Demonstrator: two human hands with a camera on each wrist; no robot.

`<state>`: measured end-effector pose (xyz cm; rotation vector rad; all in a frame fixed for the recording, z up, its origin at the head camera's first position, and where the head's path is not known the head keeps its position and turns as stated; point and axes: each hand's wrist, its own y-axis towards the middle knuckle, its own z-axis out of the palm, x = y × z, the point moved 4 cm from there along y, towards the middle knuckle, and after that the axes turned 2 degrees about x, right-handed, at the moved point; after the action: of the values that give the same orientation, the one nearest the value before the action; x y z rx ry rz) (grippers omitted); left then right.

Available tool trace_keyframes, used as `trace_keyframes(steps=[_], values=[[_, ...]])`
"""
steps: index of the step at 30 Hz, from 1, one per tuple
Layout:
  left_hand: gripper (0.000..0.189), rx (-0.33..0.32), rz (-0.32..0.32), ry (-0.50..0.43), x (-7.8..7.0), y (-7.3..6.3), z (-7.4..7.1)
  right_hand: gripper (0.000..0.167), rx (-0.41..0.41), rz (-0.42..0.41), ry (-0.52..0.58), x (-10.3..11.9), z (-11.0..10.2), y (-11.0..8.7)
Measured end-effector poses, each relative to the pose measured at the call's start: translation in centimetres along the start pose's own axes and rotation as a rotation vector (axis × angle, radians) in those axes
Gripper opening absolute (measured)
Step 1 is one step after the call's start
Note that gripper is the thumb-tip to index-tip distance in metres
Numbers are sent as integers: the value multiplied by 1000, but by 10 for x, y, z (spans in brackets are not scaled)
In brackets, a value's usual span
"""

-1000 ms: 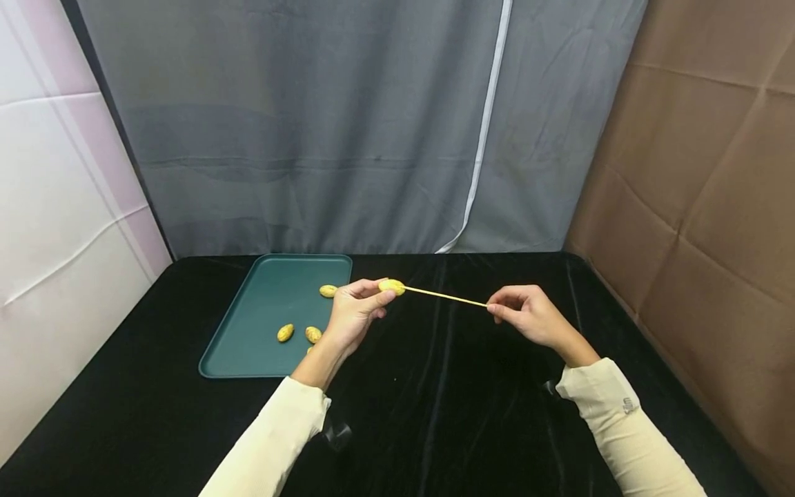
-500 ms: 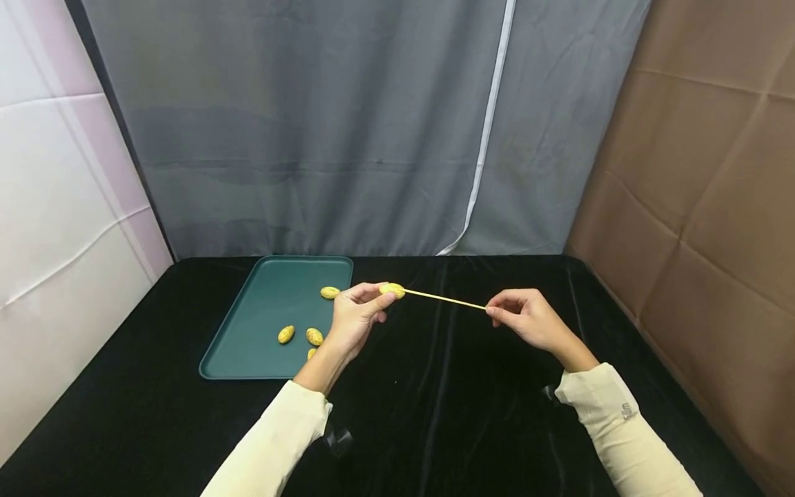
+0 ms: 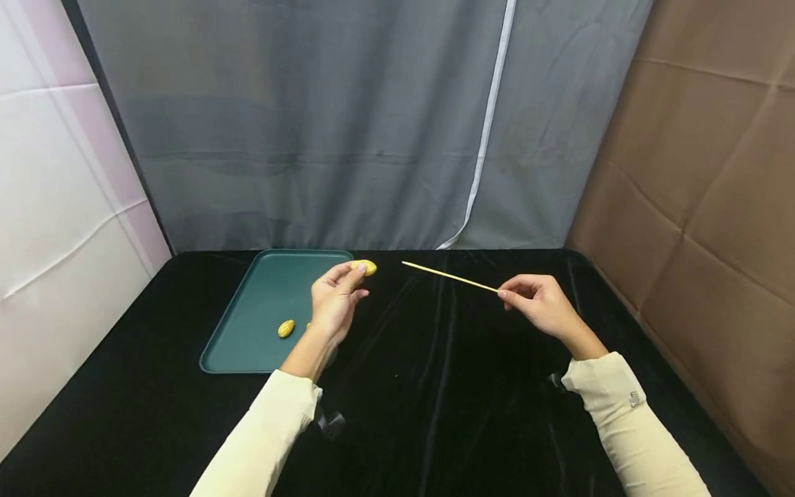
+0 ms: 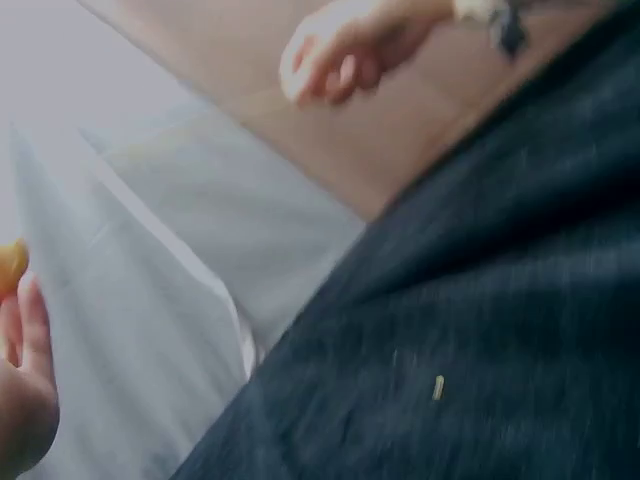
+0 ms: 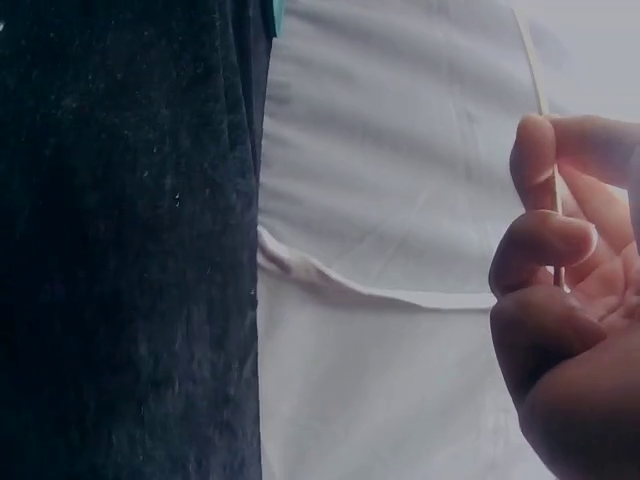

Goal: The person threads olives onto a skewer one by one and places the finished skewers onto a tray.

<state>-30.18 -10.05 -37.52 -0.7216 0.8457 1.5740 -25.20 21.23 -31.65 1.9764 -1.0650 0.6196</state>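
My left hand [image 3: 335, 304] pinches a small yellow speckled egg-shaped piece [image 3: 364, 267] between thumb and fingers, over the right edge of a teal tray [image 3: 232, 348]. At the right, my right hand [image 3: 543, 307] pinches one end of a thin pale skewer [image 3: 447, 275]. The skewer's free tip points left toward the yellow piece, with a gap between them. In the right wrist view, the skewer [image 5: 534, 65] runs between thumb and fingers, its rear end inside the hand. The left wrist view catches only part of the yellow piece [image 4: 12, 266].
On the tray lies another yellow egg-shaped piece [image 3: 286, 328]; a sliver of one more shows beside my left wrist, which hides part of the tray. Black cloth [image 3: 385, 428] covers the table. A grey curtain [image 3: 310, 138] hangs behind, a brown one [image 3: 714, 207] at the right.
The yellow piece and skewer were joined tip to piece; now they are apart. My left hand has moved left and up with the piece, my right hand slightly right and up.
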Motion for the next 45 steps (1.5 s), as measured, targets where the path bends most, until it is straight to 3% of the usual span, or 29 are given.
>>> trace_keyframes(steps=[4, 8, 13, 22, 26, 37, 45], values=[[9, 51, -60, 24, -4, 2, -8, 5, -4, 16, 37, -23, -1, 4], [17, 92, -133, 1, 2, 1, -3, 5, 19, 15, 58, -39, 3, 7], [10, 91, -191, -70, 4, -1, 0, 4, 42, 5, 89, -42, 5, 4], [10, 146, -310, -29, 6, -3, 3, 5, 64, 8, 94, -43, 3, 2], [8, 165, -292, -30, 6, -3, 4, 4, 72, 6, 86, -42, 3, 2], [27, 283, -302, 134, 8, -8, 2, 4, 95, 9, 92, -48, 10, -4], [38, 322, -53, 435, 7, -9, 5, 4, 66, 9, 95, -49, 5, -6]])
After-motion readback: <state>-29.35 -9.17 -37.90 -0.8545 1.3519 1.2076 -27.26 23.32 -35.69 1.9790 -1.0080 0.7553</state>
